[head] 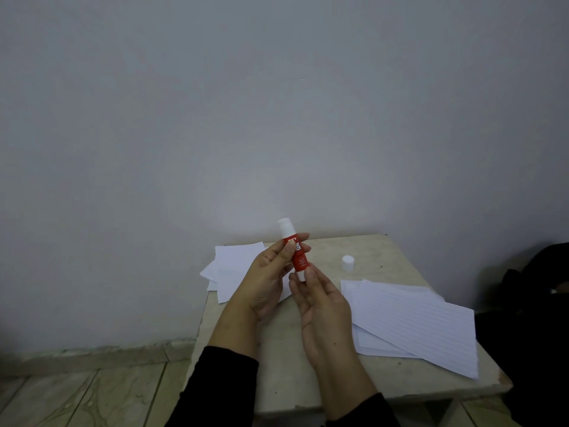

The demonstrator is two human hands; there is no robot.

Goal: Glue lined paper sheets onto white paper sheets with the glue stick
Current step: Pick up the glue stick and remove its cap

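Two hands share the glue stick (pixel 295 252) above the table (pixel 397 251), and the split looks deliberate. Your left hand (pixel 268 278) wraps fingers and thumb round the red barrel to keep it upright and steady, white tip pointing to twelve o'clock. Your right hand (pixel 320 306) pinches only the white knob at the stick's six o'clock end, thumb and fingertips pressed together on it; I judge you are set to twist the knob and raise the glue. So the stick runs from the right-hand pinch at its base up through the left-hand grip at its middle, with the bare tip clear above both.

Its white cap (pixel 348 263) stands off the stick at about three o'clock from the barrel, near the table's far edge, parked upright where it will not roll and you can reach it.

Lined paper sheets (pixel 415 322) fan out at four o'clock from your hands, well apart from the white paper sheets (pixel 229 269) at nine o'clock, partly hidden behind your left hand. Keeping the piles on opposite sides leaves bare tabletop between them for gluing.
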